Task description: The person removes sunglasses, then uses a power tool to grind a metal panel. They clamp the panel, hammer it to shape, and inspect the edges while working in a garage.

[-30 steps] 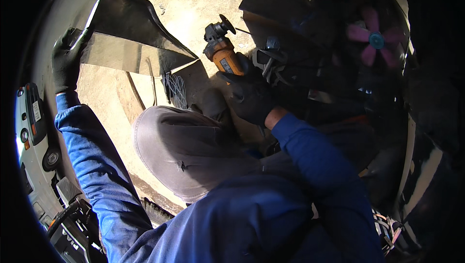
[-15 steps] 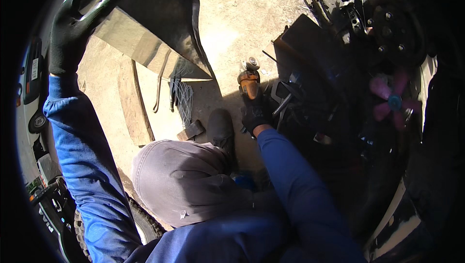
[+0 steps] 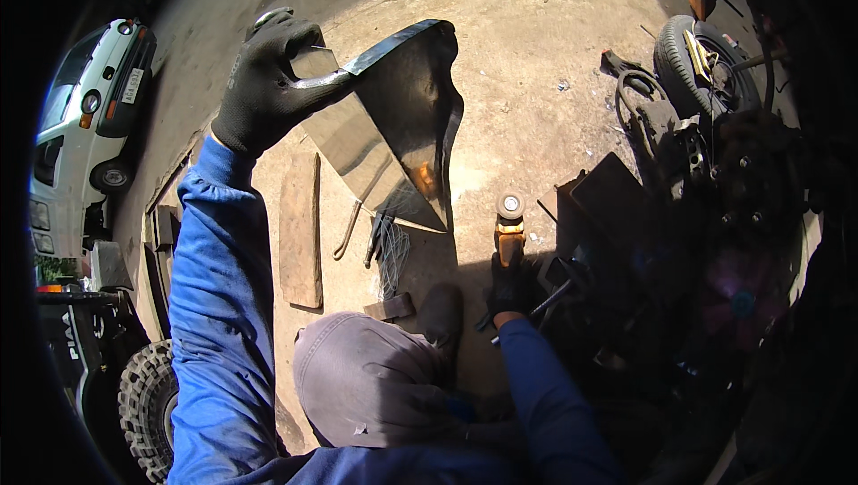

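Outdoor repair yard: car (image 3: 85, 141), tyres (image 3: 706, 60), scrap.

— What does the person wear on the arms?
— Bright blue long sleeves, creased, rising from the lower edge of the frame.
— And the hands?
— The left hand (image 3: 273, 83), upper left, and the right hand (image 3: 511, 288), at centre, wear dark knit gloves. Grey trousers show at lower centre.
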A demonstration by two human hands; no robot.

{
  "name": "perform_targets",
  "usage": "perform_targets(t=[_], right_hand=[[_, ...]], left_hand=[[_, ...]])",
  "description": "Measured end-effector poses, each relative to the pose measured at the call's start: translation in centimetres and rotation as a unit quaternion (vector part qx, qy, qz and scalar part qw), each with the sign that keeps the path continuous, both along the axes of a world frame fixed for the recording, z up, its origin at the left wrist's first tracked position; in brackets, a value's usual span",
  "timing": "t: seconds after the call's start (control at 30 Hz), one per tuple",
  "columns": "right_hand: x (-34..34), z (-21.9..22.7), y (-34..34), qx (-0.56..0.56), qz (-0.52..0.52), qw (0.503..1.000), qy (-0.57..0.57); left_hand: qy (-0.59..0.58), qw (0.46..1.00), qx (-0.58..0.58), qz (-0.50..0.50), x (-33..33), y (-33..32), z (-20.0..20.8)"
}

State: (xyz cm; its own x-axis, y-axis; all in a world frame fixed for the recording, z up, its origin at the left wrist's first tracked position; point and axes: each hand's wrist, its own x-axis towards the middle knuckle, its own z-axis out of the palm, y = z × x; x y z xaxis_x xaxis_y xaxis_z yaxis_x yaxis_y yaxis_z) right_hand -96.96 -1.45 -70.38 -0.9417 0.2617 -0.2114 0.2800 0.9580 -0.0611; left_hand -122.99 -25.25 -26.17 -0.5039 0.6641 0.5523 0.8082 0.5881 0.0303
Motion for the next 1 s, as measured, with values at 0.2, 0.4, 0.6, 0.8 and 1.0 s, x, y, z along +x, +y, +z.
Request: perform_targets(t=[0.2,0.4,0.6,0.8,1.0], right_hand=[[1.8,-1.0,0.7,-0.015,0.08,0.996,0.04],[1.1,3.8,0.9,-0.182,0.019,0.983,0.018],[-5.5,12.7,-3.2,-0.424,0.028,0.859,0.286],[-11.1,22.0,-6.8,-0.699,0.057,0.701,0.129],[-12.3,26.2,-11.3,-0.832,-0.087,0.511,0.197]], left_hand=[[0.0,1.0,-0.014,0.006,0.5,0.0,-0.1],[-0.011,0.999,-0.015,0.03,1.5,-1.4,-0.2],[-0.042,0.998,-0.015,-0.04,4.8,-3.5,1.0],[-0.031,0.997,-0.01,-0.076,5.4,-5.3,5.7],[0.21,0.976,0.046,-0.031,3.0,-1.2,9.6]])
